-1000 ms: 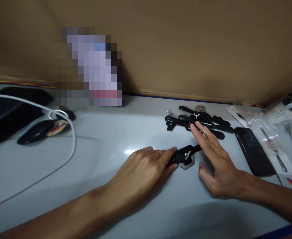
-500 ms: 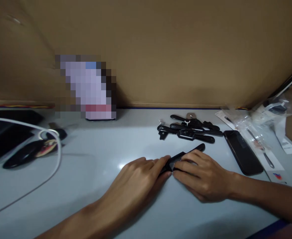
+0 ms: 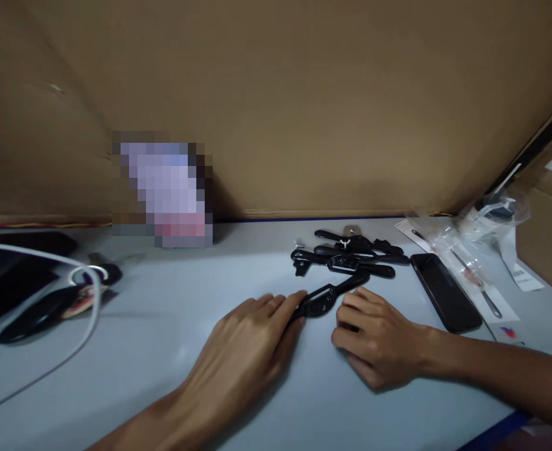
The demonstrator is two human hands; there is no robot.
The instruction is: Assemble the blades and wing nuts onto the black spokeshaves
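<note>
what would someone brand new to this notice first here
Probably the left hand gripping one end of a black two-handled tool near the middle, with the right hand curled beside it. Next, perhaps, the pale pixelated patch left of centre, against the brown backdrop. Similar black tools lie just beyond the held one, with a dark phone to their right.

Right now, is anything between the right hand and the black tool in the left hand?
Nothing visible: the right hand is close beside the black tool that the left hand holds. The other black tools lie beyond it, toward the cardboard, not in between.
</note>
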